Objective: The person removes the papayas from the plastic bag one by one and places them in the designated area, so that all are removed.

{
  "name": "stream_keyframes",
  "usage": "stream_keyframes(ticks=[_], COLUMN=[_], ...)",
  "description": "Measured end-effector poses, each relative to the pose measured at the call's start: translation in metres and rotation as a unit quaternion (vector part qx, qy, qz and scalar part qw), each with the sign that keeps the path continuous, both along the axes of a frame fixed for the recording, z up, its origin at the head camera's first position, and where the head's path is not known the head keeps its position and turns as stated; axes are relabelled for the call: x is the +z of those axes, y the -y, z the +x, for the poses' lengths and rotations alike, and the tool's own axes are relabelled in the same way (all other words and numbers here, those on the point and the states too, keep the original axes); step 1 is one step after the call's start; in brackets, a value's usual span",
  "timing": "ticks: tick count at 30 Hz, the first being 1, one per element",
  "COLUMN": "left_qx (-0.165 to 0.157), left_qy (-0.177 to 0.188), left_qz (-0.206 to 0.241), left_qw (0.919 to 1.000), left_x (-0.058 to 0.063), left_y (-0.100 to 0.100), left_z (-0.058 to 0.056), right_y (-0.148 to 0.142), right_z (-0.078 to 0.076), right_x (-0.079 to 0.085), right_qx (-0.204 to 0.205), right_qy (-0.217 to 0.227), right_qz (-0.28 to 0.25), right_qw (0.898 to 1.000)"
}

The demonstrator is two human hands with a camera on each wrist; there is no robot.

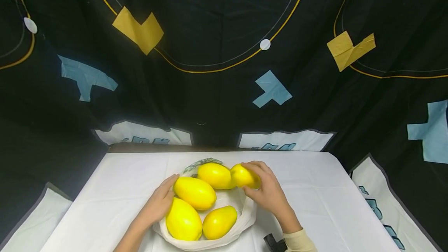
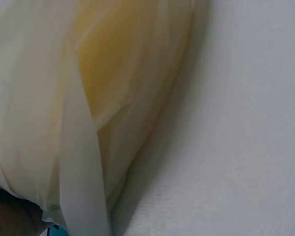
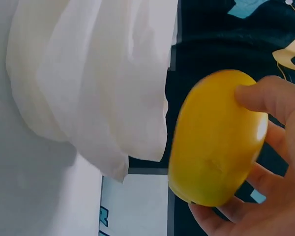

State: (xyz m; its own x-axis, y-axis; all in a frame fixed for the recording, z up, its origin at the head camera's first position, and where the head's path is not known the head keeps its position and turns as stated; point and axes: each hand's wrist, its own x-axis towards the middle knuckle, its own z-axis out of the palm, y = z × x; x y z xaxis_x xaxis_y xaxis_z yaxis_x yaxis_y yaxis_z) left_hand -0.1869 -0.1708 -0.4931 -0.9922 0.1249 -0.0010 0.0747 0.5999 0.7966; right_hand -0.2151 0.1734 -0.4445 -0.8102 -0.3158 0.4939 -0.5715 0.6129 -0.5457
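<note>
A white cloth bag (image 1: 246, 217) with a green print stands wide-mouthed on the table, its rim rolled down at the front. Several yellow mangoes (image 1: 183, 219) lie within its mouth. My right hand (image 1: 263, 184) holds another mango (image 3: 216, 140) at the bag's back right, thumb on one side and fingers round the other. In the head view this mango overlaps the one beside it. At the bag's left rim, my left hand (image 1: 161, 199) grips the cloth beside a mango; its thumb is mostly hidden. Yellow shows through the bag's side (image 2: 34, 108) in the left wrist view.
A white cloth covers the table (image 1: 315, 189). Behind it hangs a dark curtain (image 1: 210, 100) with gold and blue patches. A small black device (image 1: 274, 243) sits by the right sleeve (image 1: 299, 241).
</note>
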Motion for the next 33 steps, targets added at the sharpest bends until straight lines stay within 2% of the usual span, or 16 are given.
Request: stream_keyframes(ticks=[10, 23, 33], left_qx=[0.003, 0.003, -0.001], left_qy=[0.003, 0.016, 0.001], left_qz=[0.000, 0.000, -0.008], left_qw=[1.0000, 0.9999, 1.0000], left_x=[0.000, 0.002, 0.002], left_y=[0.000, -0.001, -0.001], left_z=[-0.001, 0.001, 0.000], right_y=[-0.008, -0.023, -0.035], right_z=[-0.007, -0.017, -0.024], right_x=[0.001, -0.004, -0.009], right_qx=[-0.057, -0.103, -0.135], right_qy=[0.005, 0.007, 0.018], right_qz=[-0.037, -0.056, -0.057], right_qw=[0.998, 0.993, 0.989])
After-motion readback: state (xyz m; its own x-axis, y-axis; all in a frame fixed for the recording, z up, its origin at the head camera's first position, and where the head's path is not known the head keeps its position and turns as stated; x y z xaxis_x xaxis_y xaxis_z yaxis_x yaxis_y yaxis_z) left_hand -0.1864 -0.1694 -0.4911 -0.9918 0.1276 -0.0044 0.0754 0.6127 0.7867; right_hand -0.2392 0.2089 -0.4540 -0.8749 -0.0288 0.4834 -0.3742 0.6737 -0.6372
